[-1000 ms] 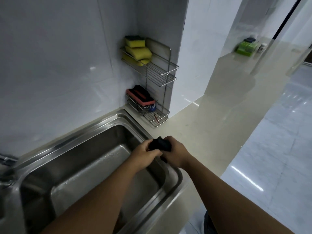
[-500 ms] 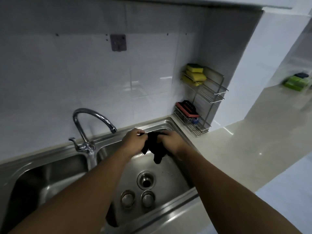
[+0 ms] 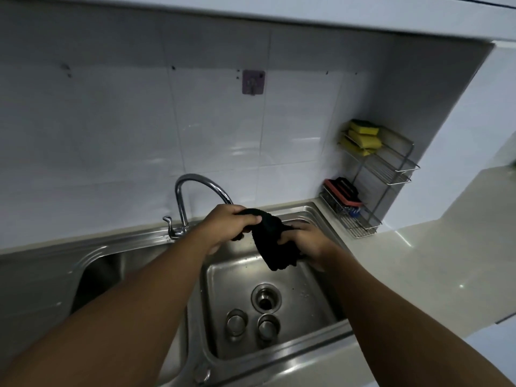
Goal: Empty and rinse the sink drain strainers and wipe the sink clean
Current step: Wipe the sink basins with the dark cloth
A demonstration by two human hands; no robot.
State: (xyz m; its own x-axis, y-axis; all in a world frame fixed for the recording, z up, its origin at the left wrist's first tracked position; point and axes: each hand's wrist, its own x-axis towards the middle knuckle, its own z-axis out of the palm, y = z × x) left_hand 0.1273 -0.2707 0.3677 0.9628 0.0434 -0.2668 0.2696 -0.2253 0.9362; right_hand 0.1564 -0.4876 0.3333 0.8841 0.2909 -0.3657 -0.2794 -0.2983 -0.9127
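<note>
A black cloth (image 3: 275,241) hangs above the right basin of the steel double sink (image 3: 315,337). My left hand (image 3: 227,226) grips its upper end and my right hand (image 3: 305,243) grips its lower right side. Below the cloth, the open drain (image 3: 266,296) lies in the basin floor. Two round metal strainers (image 3: 236,322) (image 3: 268,324) sit side by side on the basin floor just in front of the drain. The left basin (image 3: 95,272) is dark and partly hidden by my left forearm.
A chrome gooseneck faucet (image 3: 192,191) stands behind the divider, its spout over my left hand. A two-tier wire rack (image 3: 391,174) in the right corner holds yellow sponges (image 3: 363,136) above and a red-and-black scrubber (image 3: 342,191) below. Pale countertop (image 3: 418,261) lies to the right.
The view has swung left from the counter to the sink. Both hands kept hold of the cloth, carried it over the right basin and pulled it out longer.
</note>
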